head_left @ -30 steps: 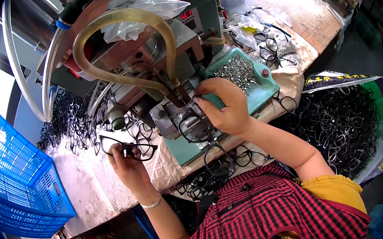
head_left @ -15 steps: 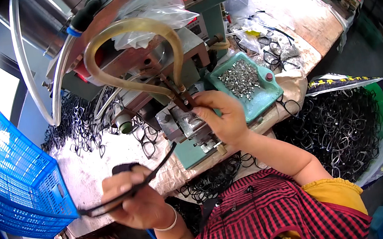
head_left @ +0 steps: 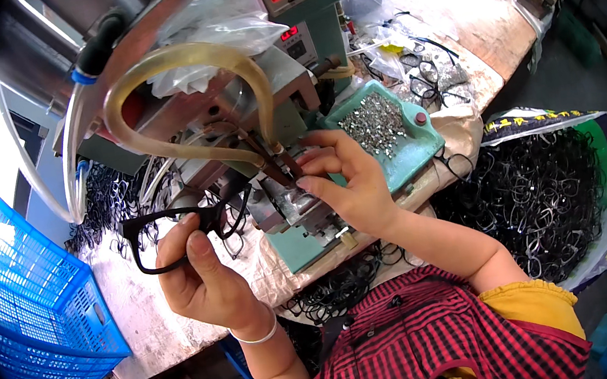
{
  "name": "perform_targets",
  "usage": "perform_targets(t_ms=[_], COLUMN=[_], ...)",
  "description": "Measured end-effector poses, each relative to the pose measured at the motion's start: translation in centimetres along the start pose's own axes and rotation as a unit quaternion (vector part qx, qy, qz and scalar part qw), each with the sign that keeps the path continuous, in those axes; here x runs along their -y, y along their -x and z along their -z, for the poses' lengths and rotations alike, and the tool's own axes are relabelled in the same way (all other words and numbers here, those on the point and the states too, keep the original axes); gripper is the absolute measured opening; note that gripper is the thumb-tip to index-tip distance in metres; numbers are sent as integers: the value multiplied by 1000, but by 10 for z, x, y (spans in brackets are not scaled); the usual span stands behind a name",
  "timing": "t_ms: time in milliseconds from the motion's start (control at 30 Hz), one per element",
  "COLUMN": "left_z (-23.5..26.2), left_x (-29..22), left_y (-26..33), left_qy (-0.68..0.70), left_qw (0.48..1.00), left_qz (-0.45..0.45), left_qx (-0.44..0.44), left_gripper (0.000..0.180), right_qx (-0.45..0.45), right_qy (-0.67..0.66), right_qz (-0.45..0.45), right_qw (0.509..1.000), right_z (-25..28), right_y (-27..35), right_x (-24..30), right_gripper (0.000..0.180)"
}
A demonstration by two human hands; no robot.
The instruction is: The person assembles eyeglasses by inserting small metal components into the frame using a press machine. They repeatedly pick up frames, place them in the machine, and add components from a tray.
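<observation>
Pinching the frame (head_left: 207,216) near its bridge, the left hand (head_left: 212,282) holds it beside the machine (head_left: 286,70); probably light and springy, it suits that hold. The right hand (head_left: 355,189) is at the machine; its grip I cannot tell.

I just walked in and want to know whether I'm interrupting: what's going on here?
A person in a red-and-black checked apron is at a green-and-metal bench machine. Their left hand holds a black, full-rimmed glasses frame up, clear of the machine. Their right hand has its fingertips at the silver metal fixture; whether they pinch a small part is hard to tell. Beside that hand sits a turquoise rectangular tray of small shiny metal pieces.
</observation>
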State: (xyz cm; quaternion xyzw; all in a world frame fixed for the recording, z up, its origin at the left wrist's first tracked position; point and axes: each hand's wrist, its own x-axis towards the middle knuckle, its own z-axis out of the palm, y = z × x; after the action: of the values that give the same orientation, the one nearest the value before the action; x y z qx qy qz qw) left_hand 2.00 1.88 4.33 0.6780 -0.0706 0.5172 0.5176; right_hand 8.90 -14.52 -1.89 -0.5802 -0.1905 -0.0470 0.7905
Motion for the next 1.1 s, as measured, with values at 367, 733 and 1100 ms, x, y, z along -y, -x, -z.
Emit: perform_targets(t_ms=[367,733,1100], left_z=[8,-12,15], left_x=[1,6,-4], left_y=[27,43,102], left_qy=[41,-76,-121], left_qw=[981,919,948], left_qz=[-45,-184,-81], left_qx=[186,339,283], left_gripper=[8,22,39], right_qx=[108,-50,-41], right_qy=[161,500,629], right_qz=[12,98,50], right_qw=[981,859,774], right_z=[20,144,123], right_y=[3,9,12], right_x=[39,-27,-35], right_gripper=[56,12,10])
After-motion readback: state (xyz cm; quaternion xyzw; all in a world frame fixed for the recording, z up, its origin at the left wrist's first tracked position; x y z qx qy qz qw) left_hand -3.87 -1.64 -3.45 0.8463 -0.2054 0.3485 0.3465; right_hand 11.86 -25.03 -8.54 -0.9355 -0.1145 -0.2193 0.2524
